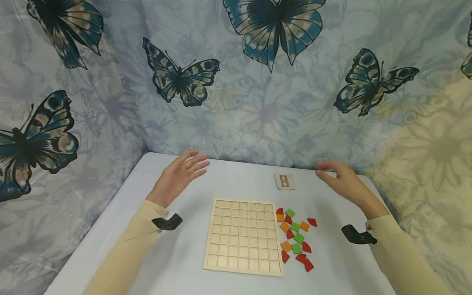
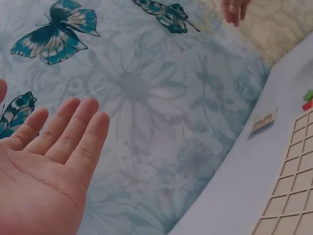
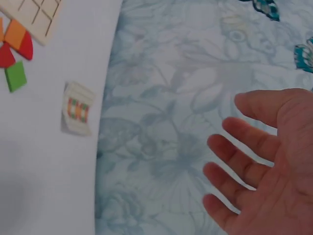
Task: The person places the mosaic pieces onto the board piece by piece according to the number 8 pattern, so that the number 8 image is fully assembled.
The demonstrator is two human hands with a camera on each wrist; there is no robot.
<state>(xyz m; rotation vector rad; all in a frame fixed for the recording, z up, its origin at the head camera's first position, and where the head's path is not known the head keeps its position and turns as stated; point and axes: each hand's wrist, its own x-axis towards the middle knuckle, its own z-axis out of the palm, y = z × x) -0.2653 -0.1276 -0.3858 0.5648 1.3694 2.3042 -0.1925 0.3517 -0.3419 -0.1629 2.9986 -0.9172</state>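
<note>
Raised over the back left of the white table, my left hand (image 1: 180, 174) has its fingers straight and holds nothing. My right hand (image 1: 343, 182) hovers over the back right, fingers loosely bent, nothing in it. In the right wrist view its palm (image 3: 279, 181) shows bare. Between the hands lies a pale wooden board (image 1: 243, 237) with a grid of square recesses, all bare. Along its right edge are scattered red quarter-round pieces (image 1: 312, 222), green squares (image 1: 296, 248) and orange squares (image 1: 286, 246). A small stack of cards (image 1: 284, 181), the top one printed with a coloured pattern, lies nearest the right hand.
The white table (image 1: 177, 262) backs onto a hanging cloth (image 1: 265, 110) printed with butterflies and flowers, which also runs along both sides. A black band (image 1: 167, 222) shows at the left wrist and another black band (image 1: 357, 235) at the right.
</note>
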